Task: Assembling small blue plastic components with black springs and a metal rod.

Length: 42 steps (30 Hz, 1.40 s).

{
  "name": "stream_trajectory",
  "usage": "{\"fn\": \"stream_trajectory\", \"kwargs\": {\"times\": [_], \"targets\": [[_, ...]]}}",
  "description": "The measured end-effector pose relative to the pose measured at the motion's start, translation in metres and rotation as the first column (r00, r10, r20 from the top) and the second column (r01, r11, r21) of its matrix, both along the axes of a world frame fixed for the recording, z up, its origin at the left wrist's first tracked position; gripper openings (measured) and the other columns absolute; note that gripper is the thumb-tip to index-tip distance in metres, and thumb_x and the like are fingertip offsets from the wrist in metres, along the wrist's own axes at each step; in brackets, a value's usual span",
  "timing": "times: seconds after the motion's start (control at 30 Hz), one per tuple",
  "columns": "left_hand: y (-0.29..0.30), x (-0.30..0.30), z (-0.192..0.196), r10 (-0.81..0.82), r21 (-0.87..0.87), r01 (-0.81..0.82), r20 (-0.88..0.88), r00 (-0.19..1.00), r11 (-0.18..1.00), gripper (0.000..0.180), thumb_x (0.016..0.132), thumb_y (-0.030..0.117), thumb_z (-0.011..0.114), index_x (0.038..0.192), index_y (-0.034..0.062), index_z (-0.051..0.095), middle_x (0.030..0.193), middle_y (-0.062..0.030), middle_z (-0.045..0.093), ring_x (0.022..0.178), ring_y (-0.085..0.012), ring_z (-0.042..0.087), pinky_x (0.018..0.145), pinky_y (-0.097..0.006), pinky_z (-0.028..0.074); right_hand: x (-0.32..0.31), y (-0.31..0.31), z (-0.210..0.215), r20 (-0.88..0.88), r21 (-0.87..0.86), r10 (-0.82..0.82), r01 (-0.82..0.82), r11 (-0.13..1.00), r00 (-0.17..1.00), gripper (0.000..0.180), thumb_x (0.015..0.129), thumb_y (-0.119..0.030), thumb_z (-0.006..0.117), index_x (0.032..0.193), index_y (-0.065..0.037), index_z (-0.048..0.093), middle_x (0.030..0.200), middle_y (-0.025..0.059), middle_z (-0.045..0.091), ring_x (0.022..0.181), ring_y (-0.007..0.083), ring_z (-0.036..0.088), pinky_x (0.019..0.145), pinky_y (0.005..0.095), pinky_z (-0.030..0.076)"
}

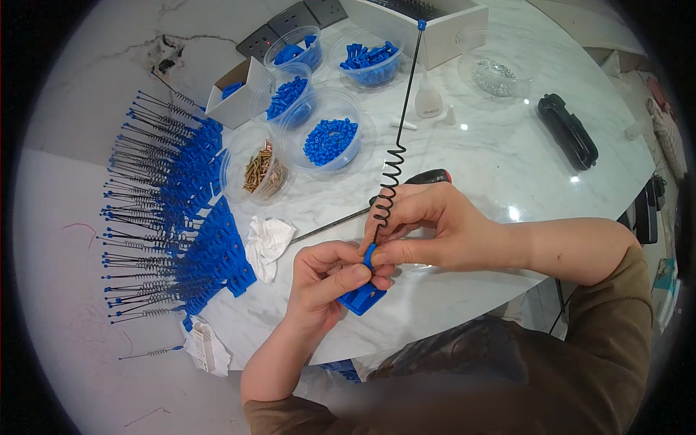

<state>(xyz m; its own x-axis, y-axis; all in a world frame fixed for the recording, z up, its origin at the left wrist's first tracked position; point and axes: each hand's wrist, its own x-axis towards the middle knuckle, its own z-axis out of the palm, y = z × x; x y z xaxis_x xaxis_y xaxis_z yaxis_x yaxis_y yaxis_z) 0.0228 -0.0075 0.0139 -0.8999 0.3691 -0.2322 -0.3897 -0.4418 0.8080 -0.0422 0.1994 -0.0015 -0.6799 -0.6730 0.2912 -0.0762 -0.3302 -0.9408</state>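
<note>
My left hand [319, 283] is closed on a blue plastic base [361, 299], its thumb pressed near the base's upper end. A black spring rod [391, 174] rises from that end, coiled in its lower half, straight above, and topped by a small blue cap [422, 25]. With thumb and fingers, my right hand [435, 228] pinches the rod's foot, where a blue sleeve [370, 254] meets the base. My fingers partly hide this joint. Behind the right hand lies a screwdriver [330, 223], its dark handle partly covered.
Many finished-looking blue pieces with black springs [174, 203] lie in a row at left. Clear tubs hold blue beads [330, 142], blue parts [370, 64] and brass-coloured screws [259, 168]. Crumpled tissue [268, 246], a small white bottle [428, 98] and a black stapler-like tool [567, 132] lie around.
</note>
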Motion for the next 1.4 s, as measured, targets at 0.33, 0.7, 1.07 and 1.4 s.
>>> {"fn": "stream_trajectory", "kwargs": {"times": [0.33,0.7,1.07,1.4], "targets": [[0.0002,0.0011,0.0,0.008,0.015,-0.008,0.006,1.0,1.0,0.011,0.084,0.001,0.066,0.094,-0.0041,0.065,0.095,-0.0216,0.068,0.085,-0.0257,0.07,0.08,-0.037,0.057,0.0,-0.0002,-0.0003,0.018,-0.008,0.006,-0.005,1.0,1.0,0.017,0.081,-0.006,0.073,0.092,0.005,0.067,0.093,0.0078,0.06,0.089,0.014,0.059,0.076,0.0258,0.05],[0.0001,0.0012,0.0014,-0.005,0.012,0.005,0.007,1.0,1.0,0.014,0.083,0.003,0.066,0.095,-0.0046,0.065,0.095,-0.021,0.068,0.084,-0.0245,0.069,0.081,-0.036,0.057,0.001,-0.0003,-0.0002,0.035,-0.006,0.006,-0.006,1.0,0.999,0.017,0.081,-0.006,0.074,0.093,0.005,0.068,0.094,0.0078,0.06,0.089,0.0139,0.06,0.076,0.0257,0.05],[0.0002,0.0013,0.0014,0.002,0.009,-0.002,0.023,1.0,1.0,0.012,0.083,0.003,0.067,0.092,-0.0046,0.065,0.093,-0.0215,0.068,0.082,-0.0248,0.07,0.079,-0.036,0.057,0.0001,-0.0004,-0.003,-0.032,0.012,-0.007,0.008,1.0,0.999,0.019,0.081,-0.009,0.074,0.094,0.004,0.068,0.094,0.0078,0.06,0.09,0.0141,0.06,0.075,0.0248,0.054],[0.001,0.0005,0.0005,0.008,0.017,-0.009,0.038,0.999,1.0,0.009,0.083,0.002,0.067,0.091,-0.0038,0.065,0.093,-0.0218,0.068,0.082,-0.0252,0.07,0.079,-0.036,0.058,-0.0001,-0.0004,-0.0023,0.012,-0.009,0.006,-0.006,1.0,1.0,0.019,0.082,-0.01,0.074,0.094,0.004,0.068,0.093,0.007,0.06,0.088,0.0131,0.06,0.075,0.024,0.054]]}}
